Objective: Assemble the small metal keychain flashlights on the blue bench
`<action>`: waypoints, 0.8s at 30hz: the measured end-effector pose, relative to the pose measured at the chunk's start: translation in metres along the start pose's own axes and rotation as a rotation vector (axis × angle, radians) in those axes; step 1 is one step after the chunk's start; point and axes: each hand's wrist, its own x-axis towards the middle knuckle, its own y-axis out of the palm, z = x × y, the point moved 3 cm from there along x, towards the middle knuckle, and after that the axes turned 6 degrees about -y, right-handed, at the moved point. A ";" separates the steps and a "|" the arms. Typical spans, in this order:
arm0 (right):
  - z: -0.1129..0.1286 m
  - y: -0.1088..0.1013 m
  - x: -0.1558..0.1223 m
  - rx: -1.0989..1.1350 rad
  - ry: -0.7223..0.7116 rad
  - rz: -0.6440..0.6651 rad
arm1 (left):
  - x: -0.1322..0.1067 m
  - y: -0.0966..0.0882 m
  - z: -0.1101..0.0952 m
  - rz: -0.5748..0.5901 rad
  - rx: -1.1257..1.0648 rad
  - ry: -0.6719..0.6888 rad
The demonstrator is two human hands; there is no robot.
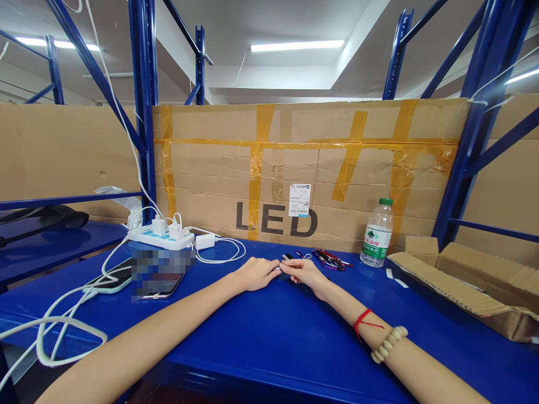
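My left hand (256,273) and my right hand (304,271) meet at the middle of the blue table (269,331), fingers curled together around a small dark and silver item (284,262) that I cannot name. Both forearms lie stretched out over the table top. My right wrist wears a red string and a beaded bracelet. Just beyond my right hand lies a small heap of coloured carabiner-like clips (327,258).
A water bottle (376,233) stands right of the clips. An open cardboard box (467,283) sits at the right. A power strip (161,235) with chargers, white cables and two phones (110,279) lie at the left. A taped cardboard wall (303,168) marked LED closes the back.
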 end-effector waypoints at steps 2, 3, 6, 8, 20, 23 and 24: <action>0.000 0.000 0.000 0.000 -0.002 0.001 | 0.000 0.000 0.000 -0.001 -0.002 0.000; -0.001 0.000 0.000 0.001 -0.003 0.001 | 0.000 0.000 0.000 -0.001 -0.003 -0.001; -0.001 0.000 0.000 0.005 0.000 -0.002 | 0.000 -0.001 0.000 0.003 -0.001 -0.006; -0.001 0.000 0.000 0.007 0.006 -0.005 | -0.001 -0.001 -0.001 0.003 0.002 -0.006; -0.002 -0.001 0.001 0.013 0.005 -0.002 | 0.000 -0.001 -0.001 0.010 0.005 -0.006; -0.001 -0.001 0.000 0.014 0.007 -0.002 | 0.000 -0.001 -0.001 0.005 0.013 -0.004; -0.001 -0.001 0.000 0.014 0.007 -0.002 | 0.000 0.000 -0.001 0.002 0.015 -0.003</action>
